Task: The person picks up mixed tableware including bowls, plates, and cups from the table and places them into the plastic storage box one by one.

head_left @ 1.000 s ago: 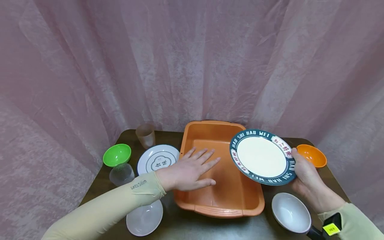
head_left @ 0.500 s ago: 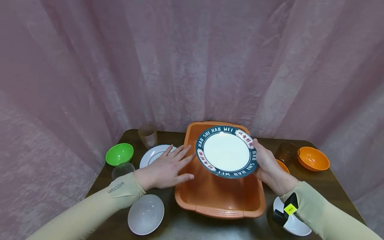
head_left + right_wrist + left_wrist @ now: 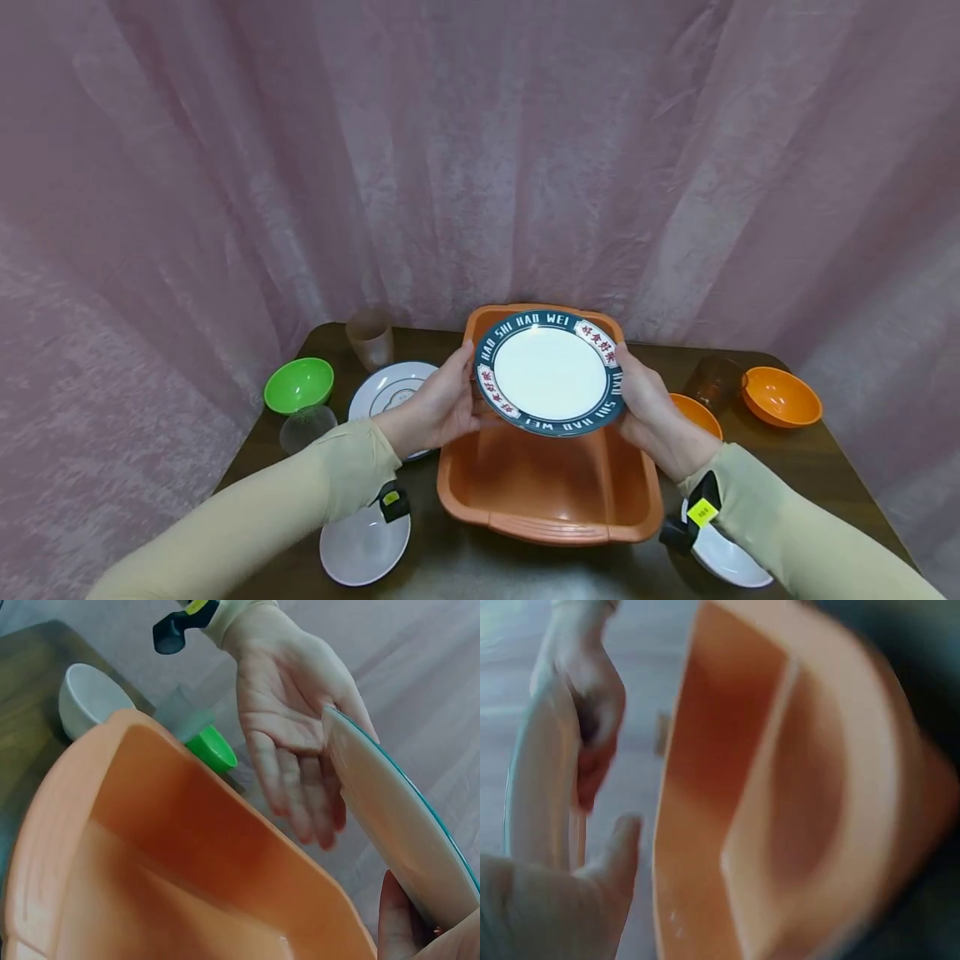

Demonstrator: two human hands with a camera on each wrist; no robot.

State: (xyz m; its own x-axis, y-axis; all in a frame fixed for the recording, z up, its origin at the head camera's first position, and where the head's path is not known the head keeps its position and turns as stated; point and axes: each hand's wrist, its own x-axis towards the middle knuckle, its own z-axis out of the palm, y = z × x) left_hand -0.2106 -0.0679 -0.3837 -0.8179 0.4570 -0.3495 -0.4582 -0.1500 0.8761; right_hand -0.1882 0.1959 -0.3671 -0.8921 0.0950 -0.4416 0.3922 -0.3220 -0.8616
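Note:
A round plate (image 3: 551,372) with a white centre and a dark teal lettered rim is held up over the orange plastic basin (image 3: 547,492). My right hand (image 3: 651,408) grips its right edge, fingers curled beneath in the left wrist view and thumb along the rim. At the opposite edge is my left hand (image 3: 442,398); the right wrist view shows this left hand (image 3: 296,727) with its fingers straight and spread below the plate, the rim lying at the base of its thumb. The plate's pale underside (image 3: 397,825) shows there too.
Left of the basin are a green bowl (image 3: 298,386), two cups, a white plate with a blue rim (image 3: 382,385) and a white bowl (image 3: 360,550). To the right are two orange bowls, one at the far right (image 3: 782,397), a brown cup (image 3: 715,381) and a white bowl (image 3: 727,560).
The plate has moved left with my right hand to over the basin. My left hand has drawn back from over the basin, turned palm up and come to the plate's left edge.

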